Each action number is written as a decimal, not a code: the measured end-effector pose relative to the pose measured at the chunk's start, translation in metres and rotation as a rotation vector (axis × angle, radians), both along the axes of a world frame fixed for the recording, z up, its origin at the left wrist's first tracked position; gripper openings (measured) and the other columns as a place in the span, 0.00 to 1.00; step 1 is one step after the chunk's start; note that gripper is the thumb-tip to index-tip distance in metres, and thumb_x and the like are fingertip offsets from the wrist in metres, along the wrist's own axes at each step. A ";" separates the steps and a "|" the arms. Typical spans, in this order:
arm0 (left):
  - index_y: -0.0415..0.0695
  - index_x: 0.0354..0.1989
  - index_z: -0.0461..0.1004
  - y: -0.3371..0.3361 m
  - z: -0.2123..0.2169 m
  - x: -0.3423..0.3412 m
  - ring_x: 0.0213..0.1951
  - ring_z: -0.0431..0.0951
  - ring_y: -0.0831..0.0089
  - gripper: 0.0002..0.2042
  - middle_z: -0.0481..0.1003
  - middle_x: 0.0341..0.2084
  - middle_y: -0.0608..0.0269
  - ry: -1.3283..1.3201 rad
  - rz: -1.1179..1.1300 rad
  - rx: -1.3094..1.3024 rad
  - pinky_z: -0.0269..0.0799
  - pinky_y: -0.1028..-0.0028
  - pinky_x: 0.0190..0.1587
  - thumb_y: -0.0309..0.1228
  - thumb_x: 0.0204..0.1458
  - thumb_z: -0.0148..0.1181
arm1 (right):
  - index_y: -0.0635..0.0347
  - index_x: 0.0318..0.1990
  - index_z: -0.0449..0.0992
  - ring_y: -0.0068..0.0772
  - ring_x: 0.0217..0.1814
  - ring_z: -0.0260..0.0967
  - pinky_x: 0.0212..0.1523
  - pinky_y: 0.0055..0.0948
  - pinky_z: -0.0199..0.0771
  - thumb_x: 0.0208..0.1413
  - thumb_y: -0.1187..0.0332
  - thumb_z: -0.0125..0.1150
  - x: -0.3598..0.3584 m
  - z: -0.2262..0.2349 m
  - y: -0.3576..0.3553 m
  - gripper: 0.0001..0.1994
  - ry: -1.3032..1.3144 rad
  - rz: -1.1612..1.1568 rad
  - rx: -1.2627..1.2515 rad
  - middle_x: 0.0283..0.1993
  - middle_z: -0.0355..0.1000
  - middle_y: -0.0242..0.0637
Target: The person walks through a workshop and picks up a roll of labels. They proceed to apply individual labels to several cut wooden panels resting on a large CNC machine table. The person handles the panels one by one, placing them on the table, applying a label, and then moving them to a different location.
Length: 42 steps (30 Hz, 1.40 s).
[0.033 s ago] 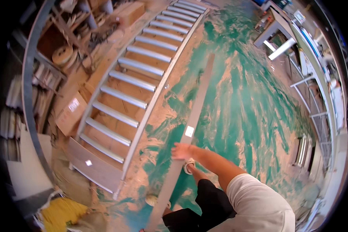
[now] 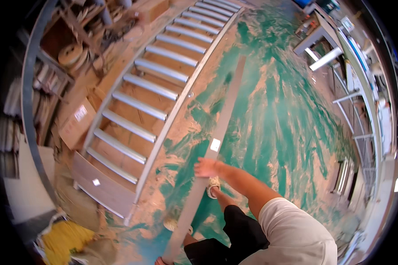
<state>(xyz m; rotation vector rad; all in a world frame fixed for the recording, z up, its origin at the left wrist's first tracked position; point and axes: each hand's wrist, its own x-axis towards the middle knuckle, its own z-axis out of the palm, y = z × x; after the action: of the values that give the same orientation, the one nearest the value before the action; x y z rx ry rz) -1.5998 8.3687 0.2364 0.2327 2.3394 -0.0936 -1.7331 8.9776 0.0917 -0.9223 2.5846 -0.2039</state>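
Observation:
A long, narrow grey-brown board (image 2: pixel 229 106) with a white label (image 2: pixel 215 145) slants away from me over the floor. My right hand (image 2: pixel 206 168) is closed across it just on the near side of the label. Only the fingers of my left hand (image 2: pixel 161 261) show at the lower edge of the picture, curled against the near end of the board; the rest of that hand is out of view. A similar board (image 2: pixel 102 189) with a small white label lies at the near end of the roller conveyor (image 2: pixel 139 106) on my left.
Green floor (image 2: pixel 269 132) covered in pale dust lies ahead. Cardboard boxes (image 2: pixel 77 123) and cluttered shelves stand beyond the conveyor. A yellow sack (image 2: pixel 68 240) sits at the near left. A metal-framed bench (image 2: pixel 362 97) runs along the right. My feet stand on both sides of the board.
The view has shifted slightly. More of my left hand's fingers show at the lower edge. My right hand keeps its grip on the board.

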 end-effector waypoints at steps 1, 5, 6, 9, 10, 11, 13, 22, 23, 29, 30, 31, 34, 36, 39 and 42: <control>0.49 0.50 0.72 0.028 -0.027 0.012 0.44 0.78 0.55 0.26 0.77 0.42 0.56 -0.061 0.080 0.010 0.75 0.53 0.44 0.43 0.40 0.68 | 0.48 0.39 0.71 0.34 0.54 0.66 0.55 0.44 0.61 0.31 0.66 0.70 -0.023 -0.012 0.023 0.22 0.014 -0.001 0.000 0.41 0.69 0.30; 0.44 0.45 0.68 0.120 -0.150 -0.026 0.39 0.75 0.51 0.27 0.74 0.36 0.54 0.260 0.078 0.160 0.71 0.53 0.40 0.36 0.32 0.67 | 0.48 0.40 0.70 0.33 0.52 0.65 0.52 0.42 0.61 0.32 0.66 0.68 -0.078 -0.099 0.109 0.21 0.067 0.047 0.057 0.41 0.68 0.29; 0.44 0.43 0.69 0.138 -0.165 -0.038 0.38 0.74 0.50 0.25 0.73 0.35 0.54 0.285 0.091 0.189 0.71 0.53 0.40 0.35 0.32 0.67 | 0.49 0.41 0.70 0.33 0.50 0.64 0.49 0.42 0.61 0.35 0.65 0.67 -0.082 -0.124 0.124 0.20 0.149 0.056 0.017 0.40 0.67 0.29; 0.45 0.43 0.69 0.141 -0.235 -0.046 0.40 0.75 0.52 0.24 0.74 0.36 0.55 0.263 0.143 0.196 0.71 0.53 0.42 0.34 0.33 0.66 | 0.49 0.40 0.70 0.32 0.52 0.66 0.60 0.41 0.61 0.41 0.69 0.62 -0.120 -0.164 0.123 0.15 -0.067 0.032 0.166 0.41 0.68 0.29; 0.46 0.43 0.69 0.145 -0.255 -0.054 0.40 0.75 0.52 0.24 0.75 0.37 0.55 0.226 0.145 0.187 0.72 0.54 0.43 0.34 0.33 0.66 | 0.49 0.42 0.71 0.32 0.52 0.65 0.61 0.41 0.61 0.43 0.71 0.60 -0.122 -0.178 0.133 0.15 -0.111 0.006 0.167 0.40 0.67 0.29; 0.46 0.43 0.69 0.152 -0.274 -0.067 0.40 0.75 0.53 0.24 0.75 0.37 0.56 0.253 0.122 0.223 0.72 0.55 0.43 0.34 0.34 0.67 | 0.49 0.49 0.70 0.34 0.56 0.64 0.63 0.43 0.59 0.44 0.72 0.59 -0.115 -0.197 0.140 0.20 -0.061 -0.033 0.176 0.45 0.68 0.32; 0.46 0.45 0.70 0.155 -0.304 -0.089 0.41 0.76 0.54 0.25 0.75 0.37 0.56 0.272 0.080 0.255 0.73 0.56 0.43 0.34 0.34 0.67 | 0.49 0.61 0.65 0.40 0.64 0.60 0.68 0.46 0.54 0.44 0.74 0.59 -0.102 -0.218 0.140 0.31 0.050 -0.065 0.246 0.57 0.64 0.38; 0.45 0.55 0.63 0.117 -0.453 -0.161 0.48 0.74 0.54 0.33 0.72 0.43 0.54 0.093 0.008 0.086 0.71 0.57 0.46 0.35 0.36 0.69 | 0.50 0.66 0.61 0.52 0.69 0.53 0.68 0.52 0.53 0.38 0.66 0.68 0.109 -0.198 0.152 0.41 -0.402 -0.186 0.243 0.70 0.52 0.48; 0.47 0.55 0.62 0.119 -0.468 -0.173 0.48 0.74 0.56 0.33 0.72 0.44 0.55 0.113 -0.008 0.046 0.71 0.57 0.47 0.35 0.37 0.69 | 0.50 0.65 0.63 0.51 0.68 0.54 0.66 0.52 0.56 0.38 0.66 0.68 0.146 -0.191 0.158 0.39 -0.470 -0.187 0.251 0.68 0.54 0.48; 0.53 0.68 0.52 0.119 -0.512 -0.213 0.66 0.59 0.56 0.43 0.62 0.62 0.52 0.107 0.117 -0.100 0.54 0.44 0.64 0.38 0.42 0.70 | 0.53 0.59 0.68 0.51 0.66 0.56 0.62 0.51 0.60 0.40 0.62 0.68 0.296 -0.124 0.137 0.33 -0.791 -0.403 0.402 0.65 0.58 0.47; 0.54 0.70 0.49 0.120 -0.508 -0.209 0.68 0.56 0.57 0.45 0.57 0.65 0.53 0.065 0.151 -0.097 0.51 0.43 0.65 0.39 0.42 0.70 | 0.52 0.59 0.68 0.51 0.66 0.56 0.62 0.50 0.59 0.41 0.61 0.67 0.307 -0.116 0.128 0.32 -0.805 -0.449 0.430 0.65 0.58 0.46; 0.55 0.71 0.47 0.113 -0.504 -0.199 0.69 0.52 0.57 0.47 0.53 0.68 0.53 0.026 0.194 -0.102 0.47 0.42 0.66 0.39 0.43 0.69 | 0.52 0.59 0.68 0.50 0.67 0.55 0.63 0.49 0.59 0.43 0.60 0.67 0.314 -0.108 0.119 0.32 -0.815 -0.483 0.452 0.65 0.58 0.45; 0.56 0.73 0.43 0.081 -0.471 -0.133 0.72 0.48 0.58 0.49 0.47 0.72 0.55 0.021 0.330 -0.070 0.45 0.41 0.67 0.42 0.44 0.68 | 0.54 0.55 0.71 0.53 0.64 0.58 0.62 0.49 0.61 0.41 0.62 0.68 0.305 -0.079 0.087 0.29 -0.771 -0.634 0.421 0.63 0.60 0.47; 0.54 0.72 0.46 0.064 -0.424 -0.056 0.70 0.50 0.54 0.46 0.48 0.71 0.52 -0.104 0.494 0.060 0.48 0.45 0.67 0.45 0.46 0.66 | 0.56 0.52 0.73 0.54 0.63 0.59 0.61 0.49 0.63 0.40 0.63 0.69 0.308 -0.054 0.074 0.27 -0.648 -0.761 0.299 0.59 0.63 0.48; 0.50 0.70 0.51 0.024 -0.310 0.085 0.69 0.54 0.49 0.43 0.50 0.70 0.47 -0.499 0.862 0.191 0.53 0.52 0.67 0.50 0.48 0.62 | 0.58 0.49 0.73 0.54 0.61 0.60 0.59 0.47 0.64 0.45 0.61 0.65 0.266 -0.022 0.027 0.22 -0.568 -0.832 0.159 0.54 0.66 0.50; 0.47 0.68 0.59 -0.008 -0.247 0.281 0.65 0.62 0.53 0.43 0.61 0.65 0.48 -0.536 0.997 0.263 0.59 0.58 0.65 0.60 0.46 0.58 | 0.58 0.51 0.73 0.51 0.57 0.66 0.55 0.44 0.69 0.45 0.60 0.66 0.214 0.017 -0.032 0.24 -0.492 -0.769 0.083 0.54 0.67 0.50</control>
<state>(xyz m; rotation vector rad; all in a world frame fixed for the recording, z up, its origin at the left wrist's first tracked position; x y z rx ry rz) -1.3188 8.3611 -0.0105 -0.7051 1.6914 0.6773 -1.5192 8.9456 0.1092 0.1847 2.3132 -0.4556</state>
